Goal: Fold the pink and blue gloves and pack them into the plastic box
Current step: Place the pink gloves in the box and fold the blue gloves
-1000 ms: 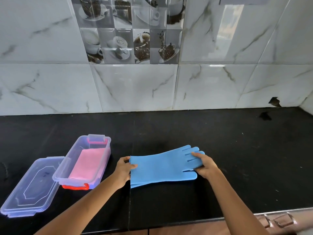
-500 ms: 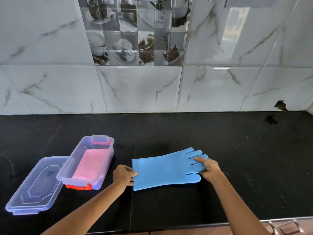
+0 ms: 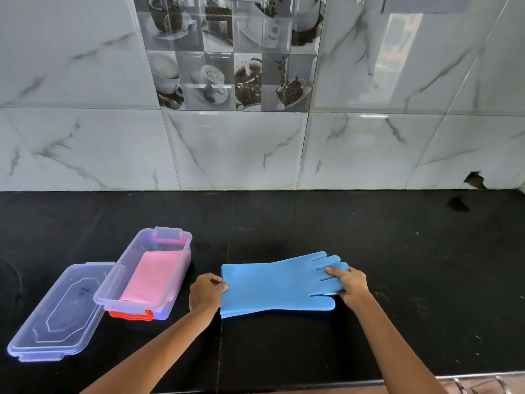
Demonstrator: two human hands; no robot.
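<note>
Blue gloves (image 3: 277,285) lie flat and stacked on the black counter (image 3: 397,265), cuffs to the left; the left hand (image 3: 206,291) pinches the cuff edge and the right hand (image 3: 350,287) curls over the finger ends. Left of them stands the open plastic box (image 3: 173,285) with the folded pink gloves (image 3: 150,277) inside, its lid (image 3: 56,314) beside it. Marble tiles (image 3: 227,149) rise behind.
</note>
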